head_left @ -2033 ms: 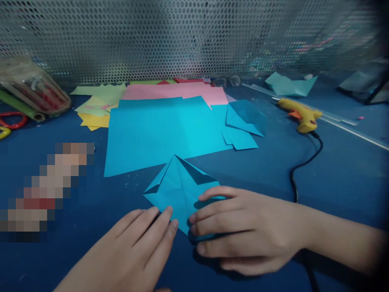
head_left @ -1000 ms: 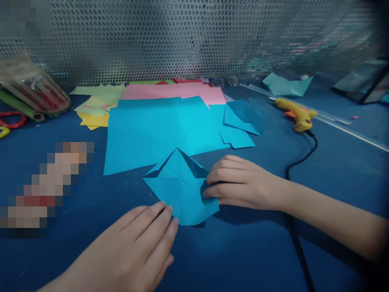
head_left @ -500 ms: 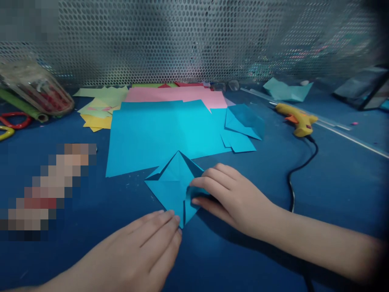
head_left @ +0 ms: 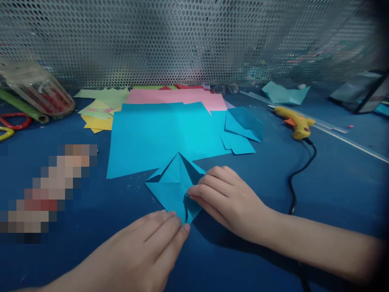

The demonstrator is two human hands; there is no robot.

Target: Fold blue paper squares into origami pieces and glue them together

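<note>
A small folded piece of blue paper [head_left: 170,184], kite-shaped with a raised peak, lies on the dark blue table [head_left: 334,194]. My right hand [head_left: 226,198] has its fingers closed on the paper's right flap, folded in toward the middle. My left hand [head_left: 142,251] lies flat, fingers stretched out, with the fingertips pressing down the paper's bottom corner. Just behind it lies a large flat blue sheet [head_left: 161,134].
Pink [head_left: 179,97], yellow and green sheets lie behind the blue one, with folded blue pieces [head_left: 241,129] to the right. A yellow glue gun [head_left: 296,121] with a black cord [head_left: 296,174] lies at right. Red scissors [head_left: 13,121] and a clear container [head_left: 36,91] sit at left. Perforated metal screen behind.
My right hand took the paper's right corner and folded it inward toward the centre line. My left hand slid slightly right onto the bottom tip.
</note>
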